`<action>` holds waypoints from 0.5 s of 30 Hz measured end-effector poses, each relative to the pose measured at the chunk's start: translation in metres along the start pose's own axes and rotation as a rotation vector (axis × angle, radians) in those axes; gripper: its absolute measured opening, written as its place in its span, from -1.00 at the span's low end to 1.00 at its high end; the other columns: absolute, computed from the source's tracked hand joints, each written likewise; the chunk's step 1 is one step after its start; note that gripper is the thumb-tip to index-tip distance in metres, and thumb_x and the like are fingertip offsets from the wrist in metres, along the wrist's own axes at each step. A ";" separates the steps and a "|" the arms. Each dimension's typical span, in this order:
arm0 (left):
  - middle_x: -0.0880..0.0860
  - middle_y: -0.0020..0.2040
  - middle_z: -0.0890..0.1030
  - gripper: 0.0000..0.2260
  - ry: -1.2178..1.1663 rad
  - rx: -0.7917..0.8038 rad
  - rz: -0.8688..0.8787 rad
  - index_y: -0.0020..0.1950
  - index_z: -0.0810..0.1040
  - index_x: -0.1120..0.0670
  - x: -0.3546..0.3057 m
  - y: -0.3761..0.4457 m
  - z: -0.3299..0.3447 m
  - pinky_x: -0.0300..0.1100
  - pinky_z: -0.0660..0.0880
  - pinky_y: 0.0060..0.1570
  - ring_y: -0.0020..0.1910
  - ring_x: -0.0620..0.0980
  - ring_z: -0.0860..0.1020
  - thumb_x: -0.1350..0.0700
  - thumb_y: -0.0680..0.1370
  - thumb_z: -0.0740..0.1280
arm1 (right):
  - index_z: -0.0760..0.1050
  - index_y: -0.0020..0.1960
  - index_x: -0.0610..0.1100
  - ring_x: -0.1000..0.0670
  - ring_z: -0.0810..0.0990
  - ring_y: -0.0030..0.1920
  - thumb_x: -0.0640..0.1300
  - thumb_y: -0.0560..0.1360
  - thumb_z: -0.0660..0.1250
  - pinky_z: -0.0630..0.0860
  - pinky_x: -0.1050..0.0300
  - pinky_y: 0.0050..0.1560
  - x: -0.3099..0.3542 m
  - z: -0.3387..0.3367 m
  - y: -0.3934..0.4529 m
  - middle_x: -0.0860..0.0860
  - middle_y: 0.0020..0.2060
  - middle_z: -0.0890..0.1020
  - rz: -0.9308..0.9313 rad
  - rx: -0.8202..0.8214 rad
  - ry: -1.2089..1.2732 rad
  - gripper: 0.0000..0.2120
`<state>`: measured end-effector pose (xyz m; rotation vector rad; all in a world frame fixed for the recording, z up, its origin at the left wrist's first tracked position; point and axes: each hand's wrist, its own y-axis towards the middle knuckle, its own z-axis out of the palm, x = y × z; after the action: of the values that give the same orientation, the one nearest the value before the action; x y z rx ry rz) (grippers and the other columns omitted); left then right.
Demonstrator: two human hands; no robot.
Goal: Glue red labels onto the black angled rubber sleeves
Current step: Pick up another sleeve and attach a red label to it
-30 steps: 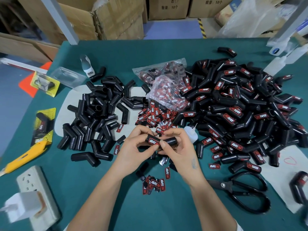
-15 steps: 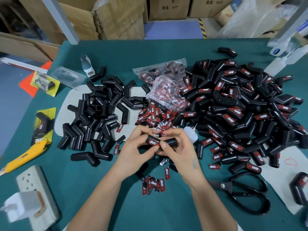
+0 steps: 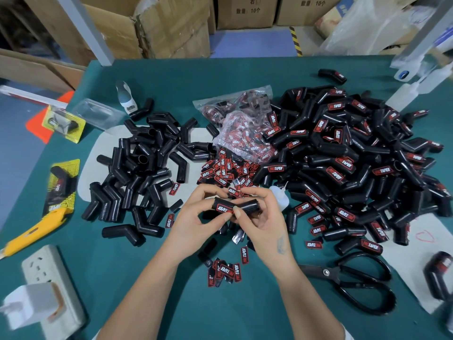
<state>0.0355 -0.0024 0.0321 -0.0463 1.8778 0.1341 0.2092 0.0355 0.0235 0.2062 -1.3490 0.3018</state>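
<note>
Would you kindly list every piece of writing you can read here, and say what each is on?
"PROTAPER": red label on the sleeve in both hands, and on the loose labels.
"右", "数量: 10个": cardboard box.
"10个": next box.
Glue bottle print: too blurred to read.

A black angled sleeve (image 3: 236,207) is held lying crosswise just in front of the loose label heap (image 3: 226,171), a red label (image 3: 224,208) on its left limb. Bare sleeves (image 3: 139,173) lie left of the heap, labelled sleeves (image 3: 343,163) right of it.
</note>
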 end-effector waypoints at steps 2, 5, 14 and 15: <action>-0.08 0.17 0.56 -0.86 -0.061 -0.010 -0.046 0.02 0.76 0.13 0.000 -0.001 0.003 -0.18 0.46 0.35 0.29 0.04 0.56 0.09 0.54 0.48 | 0.51 0.30 0.06 -0.10 0.71 0.14 -0.15 0.58 0.44 0.66 0.05 0.09 0.000 0.001 -0.001 -0.05 0.12 0.70 -0.016 -0.001 -0.022 -0.67; -0.07 0.16 0.55 -0.85 -0.122 -0.053 -0.057 -0.02 0.74 0.14 0.002 -0.002 0.008 -0.14 0.47 0.36 0.32 0.05 0.56 0.07 0.54 0.47 | 0.51 0.30 0.08 -0.07 0.72 0.11 -0.17 0.58 0.44 0.65 0.13 0.05 0.000 0.001 -0.001 -0.03 0.13 0.71 -0.024 0.000 -0.039 -0.66; -0.06 0.17 0.52 -0.90 -0.167 -0.060 0.027 0.02 0.73 0.10 0.007 -0.002 0.010 -0.09 0.46 0.42 0.44 0.08 0.51 0.10 0.58 0.45 | 0.50 0.30 0.08 -0.09 0.73 0.07 -0.13 0.57 0.45 0.66 0.09 0.04 -0.002 0.000 -0.001 -0.04 0.11 0.71 -0.026 0.009 -0.051 -0.66; -0.07 0.17 0.52 -0.91 -0.168 -0.061 0.029 0.01 0.72 0.09 0.007 -0.002 0.010 -0.09 0.46 0.41 0.44 0.08 0.51 0.10 0.58 0.45 | 0.50 0.30 0.07 -0.09 0.73 0.05 -0.13 0.57 0.45 0.67 0.09 0.04 -0.002 -0.001 -0.001 -0.04 0.11 0.71 -0.029 0.010 -0.055 -0.66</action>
<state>0.0429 -0.0029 0.0219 -0.0483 1.7068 0.2088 0.2096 0.0349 0.0216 0.2435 -1.3975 0.2802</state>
